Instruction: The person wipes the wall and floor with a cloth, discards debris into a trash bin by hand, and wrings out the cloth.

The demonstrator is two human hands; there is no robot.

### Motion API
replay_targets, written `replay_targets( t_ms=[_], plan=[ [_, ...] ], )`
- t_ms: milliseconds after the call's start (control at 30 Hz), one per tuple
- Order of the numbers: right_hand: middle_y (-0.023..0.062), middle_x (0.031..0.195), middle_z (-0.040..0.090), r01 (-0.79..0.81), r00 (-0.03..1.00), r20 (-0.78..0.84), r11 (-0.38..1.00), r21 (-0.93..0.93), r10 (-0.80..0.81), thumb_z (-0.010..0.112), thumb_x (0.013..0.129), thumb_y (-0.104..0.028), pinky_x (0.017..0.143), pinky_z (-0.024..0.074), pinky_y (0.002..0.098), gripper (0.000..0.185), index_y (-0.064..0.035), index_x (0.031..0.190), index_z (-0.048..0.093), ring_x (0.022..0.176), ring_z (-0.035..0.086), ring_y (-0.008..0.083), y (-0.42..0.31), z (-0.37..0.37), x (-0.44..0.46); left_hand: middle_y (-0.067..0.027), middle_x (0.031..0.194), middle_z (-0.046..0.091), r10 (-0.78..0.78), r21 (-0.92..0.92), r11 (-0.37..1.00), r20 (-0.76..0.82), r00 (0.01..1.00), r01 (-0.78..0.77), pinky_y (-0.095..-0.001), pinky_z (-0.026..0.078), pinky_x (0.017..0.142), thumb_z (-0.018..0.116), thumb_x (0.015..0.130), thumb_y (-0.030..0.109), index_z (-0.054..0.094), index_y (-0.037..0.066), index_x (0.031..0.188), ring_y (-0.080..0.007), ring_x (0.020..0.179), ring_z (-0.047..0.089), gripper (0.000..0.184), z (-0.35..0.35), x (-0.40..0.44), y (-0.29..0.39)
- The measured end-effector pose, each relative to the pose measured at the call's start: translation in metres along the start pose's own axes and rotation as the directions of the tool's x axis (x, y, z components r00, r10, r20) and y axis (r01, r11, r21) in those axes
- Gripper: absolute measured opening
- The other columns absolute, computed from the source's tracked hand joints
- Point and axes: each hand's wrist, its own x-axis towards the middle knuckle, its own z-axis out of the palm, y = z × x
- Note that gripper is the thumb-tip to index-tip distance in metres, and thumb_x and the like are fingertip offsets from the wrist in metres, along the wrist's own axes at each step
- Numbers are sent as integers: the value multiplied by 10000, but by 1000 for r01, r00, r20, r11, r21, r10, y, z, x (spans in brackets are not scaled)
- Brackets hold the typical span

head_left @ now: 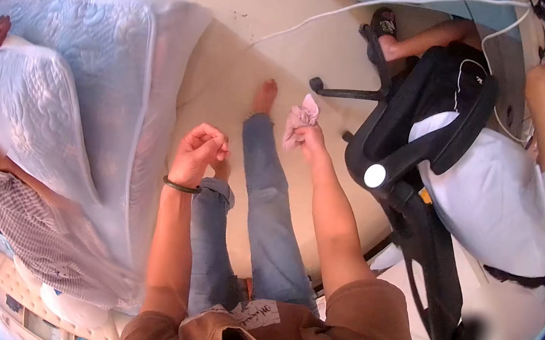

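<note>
A crumpled light pink cloth (pixel 301 120) is gripped in my right hand (pixel 311 138), its upper end sticking up past the fingers. The cloth hangs in the air over the floor, to the right of my outstretched leg. My left hand (pixel 198 151), with a dark bracelet at the wrist, is raised above my bent knee. Its fingers are curled in and closed with the thumb against them; whether anything is inside is hidden. The two hands are apart, and the left does not touch the cloth.
On the left, a person lies on a bed (pixel 125 34) with a pale blue quilted cover. At right another person sits in a black office chair (pixel 459 136), its wheeled base reaching toward my right hand. A white cable (pixel 377 3) crosses the beige floor (pixel 233 48).
</note>
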Motion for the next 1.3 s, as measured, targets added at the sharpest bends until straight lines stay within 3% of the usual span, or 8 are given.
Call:
replay_targets(
  t_ms=[233, 433, 767, 967, 1067, 1167, 1233, 1300],
  plan=[
    [97, 1084, 574, 123, 989, -80, 992, 8, -122, 492, 655, 55, 615, 475, 290, 608, -79, 1248, 467, 923, 577, 182, 29, -4, -19, -32, 756, 576, -4, 75, 997, -66, 998, 9, -266, 468, 668, 553, 890, 47, 539, 48, 813, -118, 648, 517, 78, -30, -35, -44],
    [56, 914, 592, 112, 980, -155, 989, -97, -126, 507, 656, -14, 495, 419, 281, 498, -115, 1143, 474, 704, 577, 151, 13, 0, 41, -62, 764, 619, -4, 100, 995, -54, 999, 10, -239, 448, 619, 534, 858, -29, 575, 41, 828, -122, 669, 568, 87, -35, -19, -102],
    [50, 785, 577, 365, 931, 30, 926, -97, -363, 524, 620, -22, 494, 429, 333, 436, -49, 1056, 533, 617, 546, 174, -26, 22, 268, -64, 786, 614, -216, 234, 963, 392, 894, 130, -252, 479, 654, 582, 866, -16, 561, 7, 868, -115, 700, 569, 31, -76, 118, -162],
    [156, 925, 609, 782, 539, 152, 425, -456, -829, 584, 696, -45, 762, 478, 394, 442, -30, 1136, 540, 821, 588, 333, -112, 88, 382, -57, 799, 613, -237, 341, 935, 398, 886, 97, -258, 486, 666, 584, 877, 10, 563, 14, 874, -111, 715, 573, 22, -169, 178, -190],
    [143, 1021, 596, 599, 18, 256, -194, -777, -967, 657, 736, -139, 844, 454, 397, 420, -61, 1138, 567, 924, 568, 308, -148, 128, 418, -54, 809, 615, -289, 368, 920, 405, 867, 135, -266, 492, 671, 591, 886, 36, 565, 14, 882, -112, 727, 578, 34, -203, 179, -198],
    [118, 1060, 607, 548, -124, 330, -342, -763, -936, 614, 756, -95, 894, 450, 401, 396, -96, 1150, 586, 959, 558, 281, -146, 196, 413, -51, 817, 617, -311, 387, 908, 367, 877, 161, -265, 496, 674, 593, 892, 48, 569, 13, 893, -113, 734, 582, 42, -230, 169, -200],
    [79, 1094, 584, 774, 98, 503, -252, -581, -859, 655, 775, -187, 903, 437, 397, 359, -170, 1131, 609, 1004, 539, 279, -142, 226, 412, -49, 823, 618, -354, 422, 885, 330, 875, 198, -261, 499, 671, 593, 894, 51, 573, 15, 900, -111, 736, 584, 42, -220, 172, -188],
    [32, 1101, 589, 735, 55, 610, -381, -560, -790, 625, 791, -131, 902, 438, 390, 334, -211, 1115, 625, 1031, 525, 248, -122, 254, 397, -47, 828, 620, -395, 459, 859, 311, 864, 228, -257, 501, 665, 595, 894, 53, 579, 18, 907, -108, 738, 586, 40, -220, 173, -179]
  ],
)
